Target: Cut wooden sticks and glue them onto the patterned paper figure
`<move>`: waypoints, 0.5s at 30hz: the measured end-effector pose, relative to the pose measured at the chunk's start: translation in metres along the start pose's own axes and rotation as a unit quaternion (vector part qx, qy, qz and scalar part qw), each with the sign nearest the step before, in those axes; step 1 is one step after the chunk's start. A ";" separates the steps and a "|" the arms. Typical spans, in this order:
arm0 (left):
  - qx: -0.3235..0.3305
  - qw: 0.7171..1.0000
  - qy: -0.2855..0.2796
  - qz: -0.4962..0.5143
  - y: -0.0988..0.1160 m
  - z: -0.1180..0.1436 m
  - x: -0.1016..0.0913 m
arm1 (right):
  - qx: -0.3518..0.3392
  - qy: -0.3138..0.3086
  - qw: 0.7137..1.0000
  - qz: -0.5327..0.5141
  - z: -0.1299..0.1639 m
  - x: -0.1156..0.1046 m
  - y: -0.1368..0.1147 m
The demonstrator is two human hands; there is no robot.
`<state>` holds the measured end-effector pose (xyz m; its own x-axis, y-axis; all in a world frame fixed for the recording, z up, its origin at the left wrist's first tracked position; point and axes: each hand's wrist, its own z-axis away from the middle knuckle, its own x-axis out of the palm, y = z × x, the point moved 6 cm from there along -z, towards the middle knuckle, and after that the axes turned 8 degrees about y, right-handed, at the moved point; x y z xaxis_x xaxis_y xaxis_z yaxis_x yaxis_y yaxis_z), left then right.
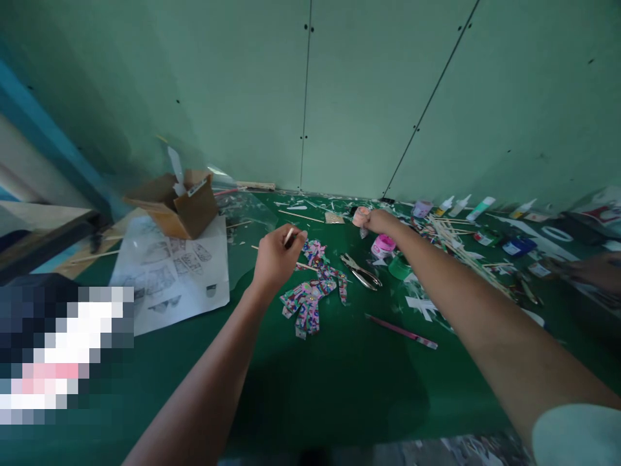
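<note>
Meanwhile, the left hand (274, 259) pinches a thin stick (289, 235) over the cluttered green surface (339, 382), while the right hand (381, 221) clasps a pink roll (361, 216) near the pale green wall (388, 97).

Dark green counter (339, 382), surface littered. Left portion: white printed paper sheet (169, 278) with an open brown cardboard box (177, 204) resting on its far edge. Centre: multicoloured patterned paper figure (313, 291) lying flat; silver metal pliers (361, 272) just beside it to the right. A pink pencil (402, 331) lies nearer the front. Right portion: pink round tub (383, 246), bundle of thin wooden sticks (466, 249), white paper scraps (422, 305). Back edge: row of small white glue bottles (460, 206).
</note>
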<state>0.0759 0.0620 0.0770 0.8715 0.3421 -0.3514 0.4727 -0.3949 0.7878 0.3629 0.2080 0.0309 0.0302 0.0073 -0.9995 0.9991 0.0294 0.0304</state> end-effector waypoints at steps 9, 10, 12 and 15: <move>0.013 0.999 -0.002 -0.050 -0.001 0.007 -0.002 | -0.067 0.005 0.992 -0.106 -0.005 0.001 -0.006; 0.014 0.998 -0.004 -0.055 -0.001 0.008 -0.002 | -0.087 0.013 0.989 -0.118 -0.005 -0.001 -0.008; 0.015 0.998 -0.012 -0.062 -0.002 0.009 0.000 | -0.109 0.022 0.987 -0.112 -0.004 -0.002 -0.010; 0.017 0.998 -0.014 -0.064 -0.002 0.009 0.000 | -0.080 -0.001 0.996 -0.044 -0.001 -0.002 -0.009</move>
<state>0.0765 0.0547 0.0710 0.8066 0.3681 -0.4626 0.5844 -0.3783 0.7179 0.3538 0.2091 0.0326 -0.0572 -0.0044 -0.9984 0.9805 0.1879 -0.0570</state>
